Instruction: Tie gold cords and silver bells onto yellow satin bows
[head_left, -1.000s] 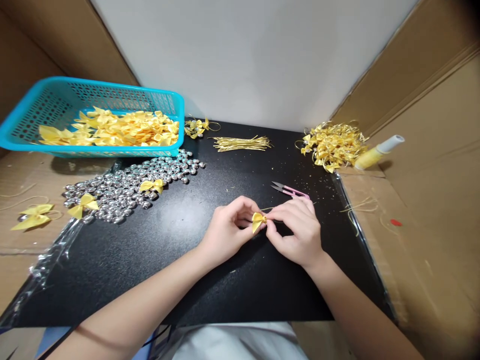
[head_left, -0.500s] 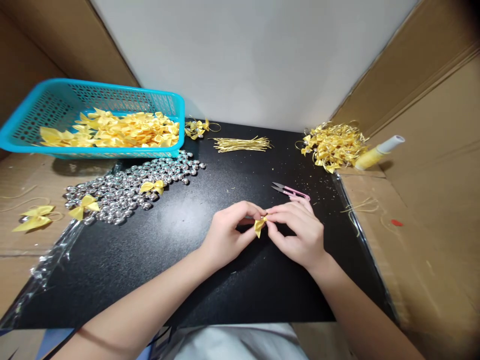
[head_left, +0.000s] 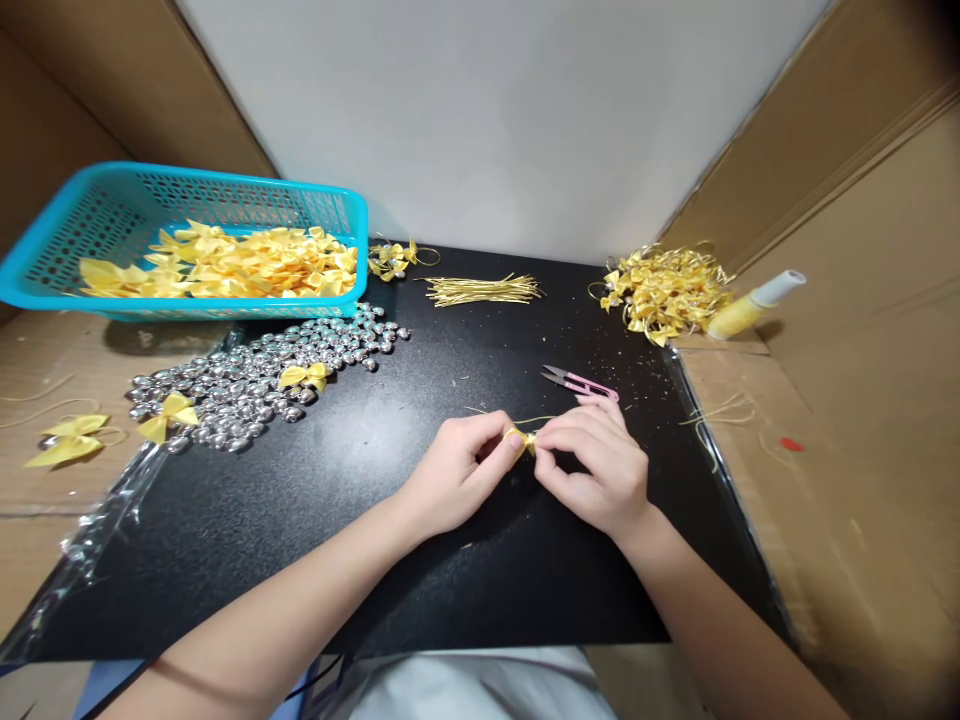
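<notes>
"What's the setting?"

"A black worktop (head_left: 300, 570) against a pale wall (head_left: 450, 120), with brown cardboard (head_left: 862, 300) at the sides."

"And where's the piece in hand?"

"Between the hands, above the worktop's near half: a small yellow ribbon bow (head_left: 530, 442). The left hand (head_left: 459, 472) pinches it, and the right hand (head_left: 600, 465) grips its other end between thumb and fingertips."

"What has just changed?"

"Half a second ago a yellow loop hung below the fingertips. Now the left thumb covers most of the bow, and a thin gold strand (head_left: 536, 419) shows more clearly behind. I'd judge the hold is tighter, with the work on this bow unfinished."

"What lies around it?"

"Pink-handled metal snips (head_left: 581, 384) just beyond the right hand, then a bundle of gold cords (head_left: 484, 290). Far right, a heap of yellow bows with gold loops (head_left: 667, 292). To the left, shiny silver beads (head_left: 225, 390) spread before a turquoise perforated plastic basket (head_left: 187, 308) of yellow bows."
</notes>
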